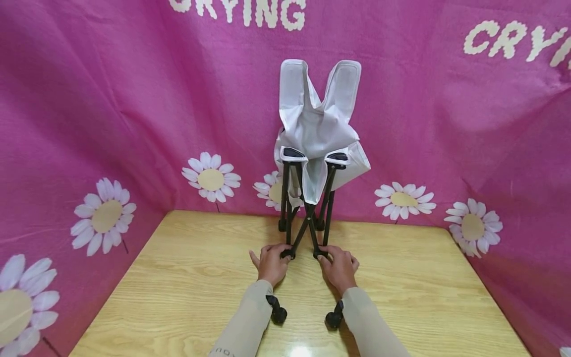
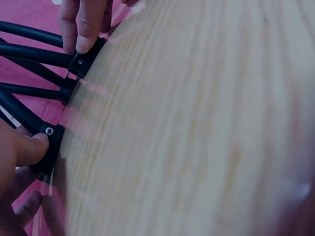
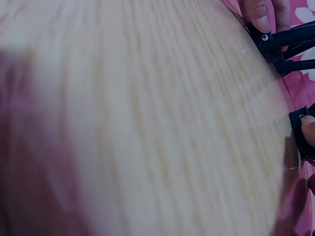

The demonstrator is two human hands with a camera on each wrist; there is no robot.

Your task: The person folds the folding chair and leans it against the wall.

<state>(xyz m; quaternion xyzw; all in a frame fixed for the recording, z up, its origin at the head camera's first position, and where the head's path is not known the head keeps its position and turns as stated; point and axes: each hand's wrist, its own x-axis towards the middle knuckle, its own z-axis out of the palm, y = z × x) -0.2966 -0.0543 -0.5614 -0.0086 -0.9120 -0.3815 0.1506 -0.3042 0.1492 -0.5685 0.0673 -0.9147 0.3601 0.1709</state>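
Note:
A small folding chair with white fabric (image 1: 312,131) and a black tube frame (image 1: 285,198) stands upright on the wooden table in the head view. Its legs are drawn close together, the front pair crossing at a pivot. My left hand (image 1: 273,263) pinches the left front foot (image 1: 287,254); in the left wrist view its thumb (image 2: 34,147) presses beside a screw on that foot. The right front foot (image 1: 319,254) is pinched by my right hand (image 1: 340,267). In the right wrist view that hand's thumb (image 3: 309,130) lies on the black foot.
The wooden table (image 1: 200,297) ends at a pink cloth (image 1: 223,99) with daisies and lettering, hung behind and along both sides. The chair's back feet (image 1: 282,225) stand near the table's far edge. Black wrist cameras (image 1: 278,315) hang inside both forearms.

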